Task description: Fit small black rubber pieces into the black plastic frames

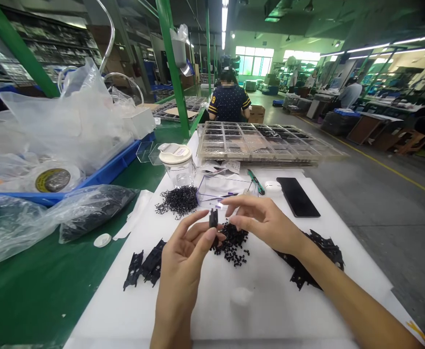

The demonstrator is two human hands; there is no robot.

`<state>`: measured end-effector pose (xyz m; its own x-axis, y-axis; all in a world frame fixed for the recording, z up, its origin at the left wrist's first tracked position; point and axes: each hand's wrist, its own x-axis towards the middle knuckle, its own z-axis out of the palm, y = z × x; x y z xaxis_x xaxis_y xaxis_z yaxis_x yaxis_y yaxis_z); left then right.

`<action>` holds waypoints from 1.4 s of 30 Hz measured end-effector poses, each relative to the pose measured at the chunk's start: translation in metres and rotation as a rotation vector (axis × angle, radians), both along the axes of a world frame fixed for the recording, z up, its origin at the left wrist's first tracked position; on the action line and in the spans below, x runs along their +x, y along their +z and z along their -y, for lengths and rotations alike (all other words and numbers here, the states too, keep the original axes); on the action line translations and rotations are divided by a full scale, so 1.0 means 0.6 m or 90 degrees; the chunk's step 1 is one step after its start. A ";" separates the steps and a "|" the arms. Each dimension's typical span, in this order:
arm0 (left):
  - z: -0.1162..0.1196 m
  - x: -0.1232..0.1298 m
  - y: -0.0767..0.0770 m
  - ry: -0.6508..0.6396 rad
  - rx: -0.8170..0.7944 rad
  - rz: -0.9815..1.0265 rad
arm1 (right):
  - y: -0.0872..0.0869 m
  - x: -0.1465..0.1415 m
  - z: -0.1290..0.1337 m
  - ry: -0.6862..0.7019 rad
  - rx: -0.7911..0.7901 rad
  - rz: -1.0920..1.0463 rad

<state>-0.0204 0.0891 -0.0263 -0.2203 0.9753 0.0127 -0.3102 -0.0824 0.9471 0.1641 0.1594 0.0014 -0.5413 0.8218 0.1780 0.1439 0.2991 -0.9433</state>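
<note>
My left hand [188,247] pinches a small black plastic part [213,218] upright between thumb and fingers, above the white work surface [212,310]. Just right of that part, my right hand [259,218] hovers with thumb and forefinger apart, and I see nothing between them. Below both hands lies a pile of tiny black pieces [234,245], partly covered by my fingers. Flat black plastic parts [150,264] lie left of my left hand. More black plastic parts [324,252] are heaped under my right forearm.
A heap of thin black bent pieces [178,201] sits before a lidded clear jug [178,165]. Behind are a clear box [219,189], a green cutter [256,182], a black phone [298,197] and a compartment tray [256,143]. A blue bin [106,167] stands left; a person [228,99] sits ahead.
</note>
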 end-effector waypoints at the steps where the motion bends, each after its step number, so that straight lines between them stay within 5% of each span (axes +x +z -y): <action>1: -0.002 -0.002 -0.004 0.020 -0.004 0.011 | -0.009 0.004 -0.002 -0.022 0.038 0.050; 5: -0.004 -0.005 -0.015 0.101 -0.022 0.069 | -0.046 0.015 -0.005 0.002 0.138 0.314; 8: -0.002 -0.001 -0.017 0.132 -0.023 0.075 | -0.063 0.011 0.000 0.012 0.146 0.372; 17: 0.004 0.008 -0.020 0.099 -0.041 0.040 | -0.066 0.005 0.003 -0.033 0.140 0.297; 24: 0.009 0.005 -0.028 0.045 -0.050 0.012 | -0.048 0.004 -0.002 -0.090 -0.165 0.051; 32: 0.009 0.003 -0.038 0.014 -0.078 0.000 | -0.055 0.004 -0.006 -0.096 -0.297 -0.104; 42: 0.007 0.006 -0.034 0.008 -0.120 -0.035 | -0.050 0.006 -0.005 -0.075 -0.304 -0.144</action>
